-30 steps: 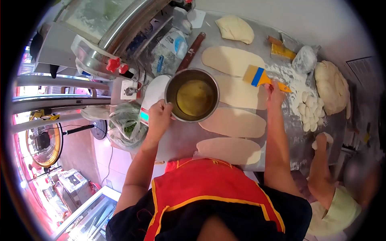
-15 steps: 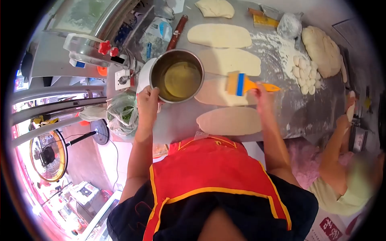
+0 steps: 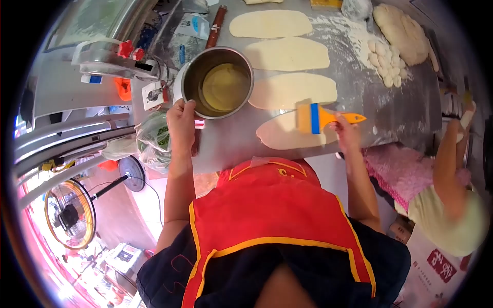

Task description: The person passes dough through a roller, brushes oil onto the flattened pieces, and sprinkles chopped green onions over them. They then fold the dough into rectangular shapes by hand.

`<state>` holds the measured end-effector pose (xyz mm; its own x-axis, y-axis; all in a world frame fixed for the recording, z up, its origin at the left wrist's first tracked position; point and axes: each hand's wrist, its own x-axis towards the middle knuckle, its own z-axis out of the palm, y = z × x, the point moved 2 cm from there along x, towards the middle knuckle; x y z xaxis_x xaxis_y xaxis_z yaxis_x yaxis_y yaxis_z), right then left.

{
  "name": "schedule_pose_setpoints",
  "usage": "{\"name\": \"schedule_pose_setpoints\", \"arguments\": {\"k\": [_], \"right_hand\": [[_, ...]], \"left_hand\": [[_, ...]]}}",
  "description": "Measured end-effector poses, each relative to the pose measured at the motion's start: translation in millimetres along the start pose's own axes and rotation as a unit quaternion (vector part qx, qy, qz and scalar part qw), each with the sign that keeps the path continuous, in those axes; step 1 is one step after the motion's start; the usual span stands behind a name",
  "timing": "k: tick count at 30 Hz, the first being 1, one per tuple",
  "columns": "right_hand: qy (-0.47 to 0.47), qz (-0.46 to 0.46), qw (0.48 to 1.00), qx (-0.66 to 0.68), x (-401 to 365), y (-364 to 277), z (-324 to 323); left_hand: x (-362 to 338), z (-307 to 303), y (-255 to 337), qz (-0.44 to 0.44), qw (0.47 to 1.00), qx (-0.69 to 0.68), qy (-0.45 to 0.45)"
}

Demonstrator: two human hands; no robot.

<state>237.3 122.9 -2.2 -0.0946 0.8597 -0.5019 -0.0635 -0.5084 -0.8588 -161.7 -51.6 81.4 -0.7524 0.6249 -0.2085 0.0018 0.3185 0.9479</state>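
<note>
My left hand (image 3: 182, 120) grips the rim of a round metal pot (image 3: 191, 82), which holds a yellowish liquid, likely oil by its look (image 3: 224, 88). In my right hand (image 3: 347, 132) is a wide brush (image 3: 314, 119) with an orange handle and a blue band, gripped by its handle. Its bristles overlap the nearest flat dough sheet (image 3: 280, 134). Beyond it lie more long, flattened sheets in a row: one (image 3: 292, 91) just past the brush, another (image 3: 287, 54) farther back, and a third (image 3: 269, 23) near the far side.
A rolling pin (image 3: 216, 26) lies behind the pot. Small dough pieces (image 3: 387, 64) and a large dough lump (image 3: 400, 33) sit at the right on the floured metal table (image 3: 359, 97). A plastic bag of greens (image 3: 154, 138) is at the left. Another person (image 3: 441, 205) works at the right.
My right hand has brought the brush from the third sheet to the nearest one. The left hand still holds the pot, and the whole view has shifted slightly.
</note>
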Motion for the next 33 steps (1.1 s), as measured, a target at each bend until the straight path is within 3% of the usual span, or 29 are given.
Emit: {"name": "schedule_pose_setpoints", "arguments": {"k": [2, 5, 8, 10, 12, 14, 15, 16, 17, 18, 19, 24, 27, 29, 31, 33], "right_hand": [[-0.008, 0.014, 0.999, -0.030, -16, 19, 3], [0.020, -0.004, 1.000, 0.019, -3, 39, -49], [0.155, -0.072, 0.983, -0.061, -7, 6, -87], [0.179, -0.138, 0.964, -0.136, -19, -12, -84], [0.180, -0.189, 0.921, -0.289, -26, -13, -77], [0.181, -0.277, 0.839, -0.433, -51, -18, -22], [0.133, -0.333, 0.785, -0.505, -48, 3, -9], [0.094, -0.242, 0.788, -0.558, -61, 16, 20], [0.003, -0.326, 0.794, -0.512, -67, 40, 36], [-0.030, -0.395, 0.750, -0.530, -86, 42, 71], [-0.079, -0.358, 0.744, -0.559, -102, 46, 96], [-0.240, -0.333, 0.779, -0.474, -140, 52, 149], [-0.107, -0.353, 0.864, -0.343, -128, 46, 145], [-0.048, -0.106, 0.980, -0.163, -103, 42, 116], [0.038, -0.062, 0.973, -0.218, -62, 34, 60], [0.125, -0.097, 0.976, -0.152, -28, 42, -10]], "left_hand": [[2, -3, -2, 0.001, 1.000, -0.018, -0.015], [3, -4, 1, 0.003, 0.998, -0.058, -0.038], [10, -7, -2, 0.016, 0.996, -0.075, -0.043], [17, -11, -7, 0.020, 0.994, -0.092, -0.052], [13, -8, 4, 0.015, 0.993, -0.103, -0.050], [18, -12, 2, 0.016, 0.995, -0.086, -0.053], [19, -15, 0, 0.015, 0.995, -0.077, -0.055], [20, -18, -2, 0.009, 0.995, -0.079, -0.059], [22, -19, -2, 0.006, 0.995, -0.081, -0.063], [24, -19, -2, 0.003, 0.994, -0.084, -0.066], [25, -19, 0, 0.008, 0.995, -0.078, -0.065], [25, -23, 7, 0.025, 0.994, -0.070, -0.074], [31, -29, -2, 0.017, 0.992, -0.075, -0.103], [29, -27, 1, 0.011, 0.993, -0.063, -0.101], [27, -27, 1, 0.009, 0.993, -0.062, -0.104], [26, -28, 0, 0.012, 0.991, -0.071, -0.113]]}}
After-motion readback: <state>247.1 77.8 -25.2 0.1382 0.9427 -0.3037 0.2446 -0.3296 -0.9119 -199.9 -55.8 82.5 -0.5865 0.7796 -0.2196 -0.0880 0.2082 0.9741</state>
